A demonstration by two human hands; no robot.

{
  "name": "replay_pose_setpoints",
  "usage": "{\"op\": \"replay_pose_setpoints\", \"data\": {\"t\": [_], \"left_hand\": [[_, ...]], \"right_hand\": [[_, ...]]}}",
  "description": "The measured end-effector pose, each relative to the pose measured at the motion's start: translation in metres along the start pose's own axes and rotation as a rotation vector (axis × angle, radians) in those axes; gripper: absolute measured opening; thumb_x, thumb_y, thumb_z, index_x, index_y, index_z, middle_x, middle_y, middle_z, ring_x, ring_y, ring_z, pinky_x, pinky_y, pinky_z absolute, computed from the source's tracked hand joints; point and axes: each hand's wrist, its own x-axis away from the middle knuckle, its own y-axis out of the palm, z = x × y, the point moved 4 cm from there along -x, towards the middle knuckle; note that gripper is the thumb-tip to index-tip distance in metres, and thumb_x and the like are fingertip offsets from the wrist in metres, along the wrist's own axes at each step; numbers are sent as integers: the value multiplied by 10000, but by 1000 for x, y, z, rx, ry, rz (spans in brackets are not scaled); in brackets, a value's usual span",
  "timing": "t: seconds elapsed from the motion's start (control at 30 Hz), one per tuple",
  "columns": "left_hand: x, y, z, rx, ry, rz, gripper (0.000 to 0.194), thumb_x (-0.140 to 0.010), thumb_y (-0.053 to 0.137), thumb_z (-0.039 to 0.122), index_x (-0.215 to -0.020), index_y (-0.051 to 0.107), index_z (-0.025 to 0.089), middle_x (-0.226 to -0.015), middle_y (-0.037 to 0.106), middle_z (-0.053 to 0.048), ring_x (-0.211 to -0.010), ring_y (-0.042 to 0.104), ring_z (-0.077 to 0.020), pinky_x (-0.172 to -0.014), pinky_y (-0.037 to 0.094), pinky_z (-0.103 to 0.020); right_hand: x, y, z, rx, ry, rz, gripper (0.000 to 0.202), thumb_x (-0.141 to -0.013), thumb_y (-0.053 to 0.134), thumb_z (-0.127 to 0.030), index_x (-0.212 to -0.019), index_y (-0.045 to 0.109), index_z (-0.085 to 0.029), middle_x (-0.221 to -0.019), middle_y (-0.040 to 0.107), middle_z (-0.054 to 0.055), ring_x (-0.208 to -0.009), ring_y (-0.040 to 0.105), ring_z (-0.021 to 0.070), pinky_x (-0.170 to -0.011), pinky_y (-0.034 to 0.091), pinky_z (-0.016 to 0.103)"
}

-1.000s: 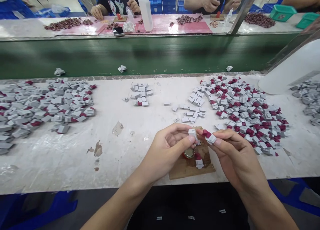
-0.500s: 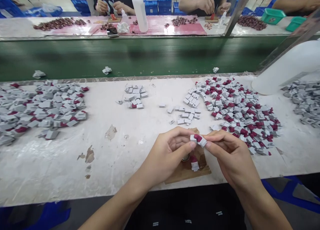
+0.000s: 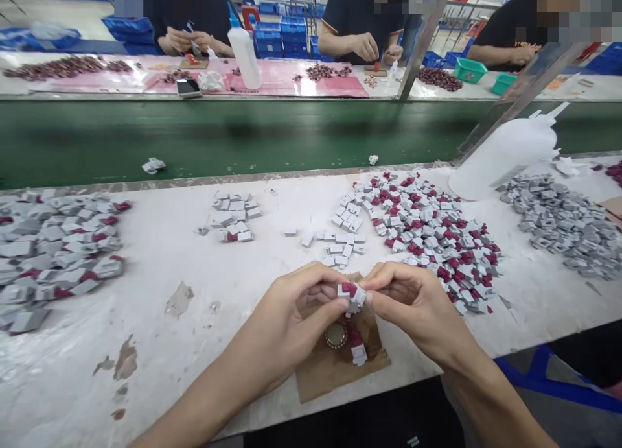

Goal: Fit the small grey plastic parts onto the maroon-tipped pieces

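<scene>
Between my two hands is a small grey and dark red plastic part. My left hand pinches its left end between thumb and fingers. From the other side, the thumb and fingertips of my right hand grip its right end. Below the hands lies a brown board on the table, with a round metal-rimmed cap and another grey and red part on it. Just beyond my fingers, loose grey blocks lie in a small group.
Heaps of grey and red parts lie at left and right. A white bottle leans beside a metal post, near a heap of grey pieces. Beyond a green belt, co-workers sit at another table.
The view has swung to the right and tipped up a little. Both hands keep hold of the part, which has turned slightly. More of the board and the round cap shows.
</scene>
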Motion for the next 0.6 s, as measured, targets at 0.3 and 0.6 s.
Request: {"op": "replay_pose_setpoints", "data": {"t": [0.3, 0.6], "left_hand": [[-100, -76, 12, -380, 83, 348, 116, -988, 796, 322, -1012, 816, 211, -1138, 845, -97, -977, 769, -262, -891, 622, -415], [-233, -124, 8, -482, -99, 621, 272, -1077, 749, 317, -1291, 742, 149, -1314, 762, -138, -1135, 755, -262, -1010, 645, -466]], "right_hand": [[-134, -30, -47, 820, -128, 292, 265, -1023, 724, -255, -1265, 826, -221, -1141, 851, 115, -985, 792, 297, -921, 656, 484], [-280, -48, -40, 950, 16, 386, 372, -1094, 756, -387, -1420, 710, -215, -1471, 712, 121, -1229, 747, 290, -1031, 652, 517]]}}
